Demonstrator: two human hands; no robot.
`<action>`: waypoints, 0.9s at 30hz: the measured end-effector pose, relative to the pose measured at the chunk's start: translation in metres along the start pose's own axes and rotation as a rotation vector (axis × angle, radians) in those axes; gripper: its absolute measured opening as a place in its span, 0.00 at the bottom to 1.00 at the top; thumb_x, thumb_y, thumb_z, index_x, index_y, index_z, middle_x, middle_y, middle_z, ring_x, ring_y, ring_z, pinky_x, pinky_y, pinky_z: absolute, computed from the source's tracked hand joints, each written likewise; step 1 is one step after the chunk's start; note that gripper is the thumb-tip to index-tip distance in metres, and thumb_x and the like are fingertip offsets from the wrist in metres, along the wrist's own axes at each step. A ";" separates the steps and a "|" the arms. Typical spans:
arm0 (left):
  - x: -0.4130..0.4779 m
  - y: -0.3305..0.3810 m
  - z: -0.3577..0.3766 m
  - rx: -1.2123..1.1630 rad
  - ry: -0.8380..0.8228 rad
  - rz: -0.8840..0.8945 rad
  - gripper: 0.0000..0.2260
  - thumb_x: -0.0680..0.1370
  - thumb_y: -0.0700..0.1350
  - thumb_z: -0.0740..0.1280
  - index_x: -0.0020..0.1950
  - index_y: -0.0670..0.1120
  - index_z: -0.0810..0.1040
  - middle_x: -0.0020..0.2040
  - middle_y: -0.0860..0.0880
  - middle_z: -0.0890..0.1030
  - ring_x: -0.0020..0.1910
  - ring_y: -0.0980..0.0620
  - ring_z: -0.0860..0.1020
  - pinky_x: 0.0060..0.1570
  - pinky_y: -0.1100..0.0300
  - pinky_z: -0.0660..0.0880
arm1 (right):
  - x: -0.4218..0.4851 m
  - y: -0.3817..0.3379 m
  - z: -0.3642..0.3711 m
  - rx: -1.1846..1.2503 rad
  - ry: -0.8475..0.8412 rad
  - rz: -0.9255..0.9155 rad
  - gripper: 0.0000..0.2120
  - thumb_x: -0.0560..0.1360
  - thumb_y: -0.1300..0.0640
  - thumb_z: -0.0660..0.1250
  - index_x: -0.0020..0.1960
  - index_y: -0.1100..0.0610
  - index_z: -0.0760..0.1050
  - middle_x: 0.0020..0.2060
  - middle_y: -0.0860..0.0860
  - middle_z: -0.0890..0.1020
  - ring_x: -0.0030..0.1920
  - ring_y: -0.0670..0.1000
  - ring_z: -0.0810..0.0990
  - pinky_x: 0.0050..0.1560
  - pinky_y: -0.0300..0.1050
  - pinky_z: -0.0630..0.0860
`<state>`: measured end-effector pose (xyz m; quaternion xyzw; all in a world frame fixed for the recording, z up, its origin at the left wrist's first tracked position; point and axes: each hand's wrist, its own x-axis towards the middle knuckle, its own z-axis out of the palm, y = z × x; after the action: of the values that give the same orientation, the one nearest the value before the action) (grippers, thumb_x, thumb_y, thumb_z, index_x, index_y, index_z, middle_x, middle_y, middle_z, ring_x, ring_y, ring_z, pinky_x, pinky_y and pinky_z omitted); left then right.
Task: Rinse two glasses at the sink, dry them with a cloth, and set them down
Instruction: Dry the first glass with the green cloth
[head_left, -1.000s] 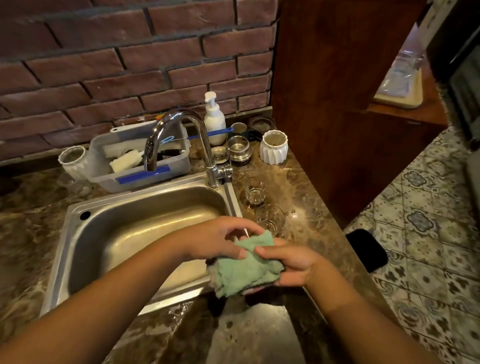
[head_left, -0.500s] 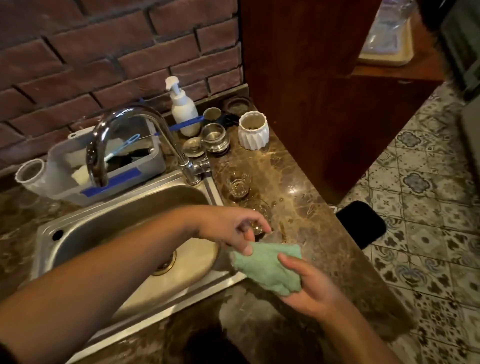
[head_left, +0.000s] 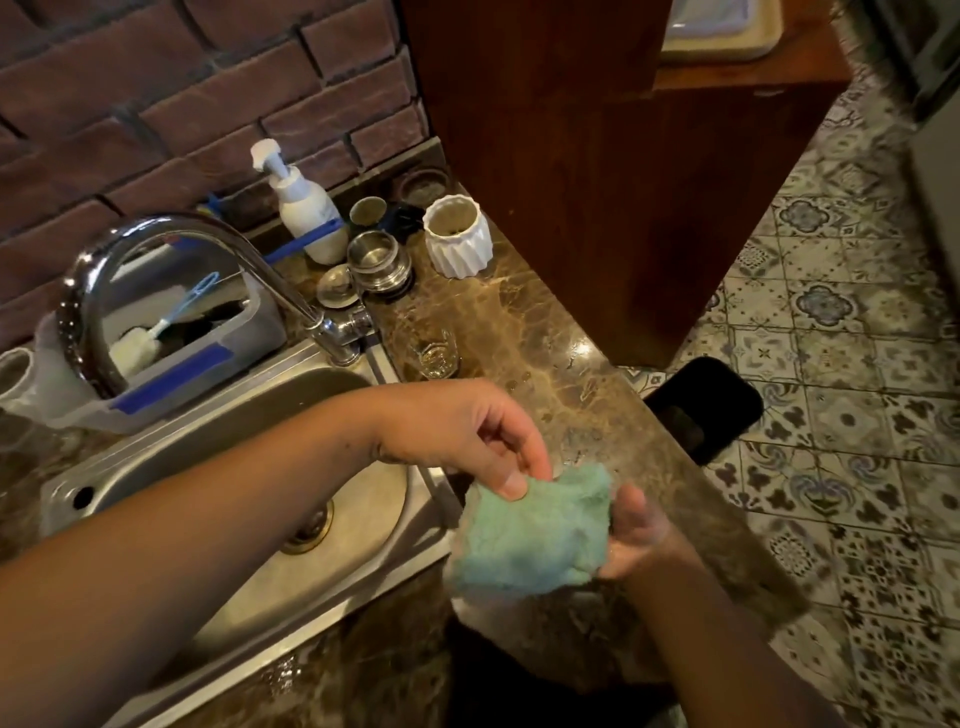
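Observation:
A green cloth (head_left: 535, 530) hangs bunched over the counter just right of the sink (head_left: 208, 447). My left hand (head_left: 467, 436) reaches in from the left and pinches the cloth's top edge with thumb and fingertips. My right hand (head_left: 634, 535) holds the cloth from the right, its fingers hidden under the fabric. One small clear glass (head_left: 436, 353) stands upright on the marble counter beside the faucet base. The second glass is not visible; my left hand covers the spot where it stood.
A chrome faucet (head_left: 156, 244) arches over the sink. Behind it are a grey tub with a brush (head_left: 182, 332), a soap pump bottle (head_left: 306, 208), a steel container (head_left: 376, 260) and a white ribbed cup (head_left: 457, 236). A black phone-like object (head_left: 701, 405) lies at the counter's right edge.
My left hand came off the cloth half a second ago and now pinches its top edge again. The cloth has opened out from a tight bundle. The second glass has gone out of sight.

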<state>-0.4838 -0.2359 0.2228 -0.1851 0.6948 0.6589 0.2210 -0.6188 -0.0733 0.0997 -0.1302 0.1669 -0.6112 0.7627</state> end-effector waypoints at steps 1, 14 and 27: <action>-0.001 0.003 0.001 -0.015 -0.008 0.011 0.12 0.77 0.30 0.70 0.52 0.46 0.84 0.37 0.59 0.81 0.36 0.60 0.75 0.39 0.69 0.73 | 0.000 -0.001 0.001 -0.028 0.016 -0.083 0.23 0.83 0.51 0.62 0.72 0.64 0.70 0.67 0.59 0.78 0.68 0.56 0.77 0.69 0.50 0.73; -0.023 0.025 -0.010 0.247 0.169 -0.032 0.08 0.77 0.35 0.73 0.52 0.47 0.85 0.42 0.49 0.84 0.38 0.51 0.81 0.36 0.61 0.80 | 0.013 -0.007 0.015 0.024 -0.025 0.079 0.25 0.78 0.55 0.70 0.70 0.67 0.72 0.66 0.62 0.79 0.68 0.59 0.77 0.71 0.53 0.71; 0.001 -0.061 -0.027 0.669 0.760 -0.223 0.23 0.74 0.47 0.77 0.67 0.56 0.76 0.62 0.55 0.72 0.57 0.57 0.74 0.58 0.60 0.75 | -0.010 0.038 -0.015 0.079 0.406 0.316 0.51 0.50 0.63 0.83 0.71 0.68 0.70 0.67 0.71 0.75 0.65 0.70 0.76 0.75 0.66 0.61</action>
<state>-0.4531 -0.2667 0.1727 -0.4034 0.8748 0.2593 0.0691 -0.5928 -0.0549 0.0719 0.0530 0.3108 -0.5041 0.8040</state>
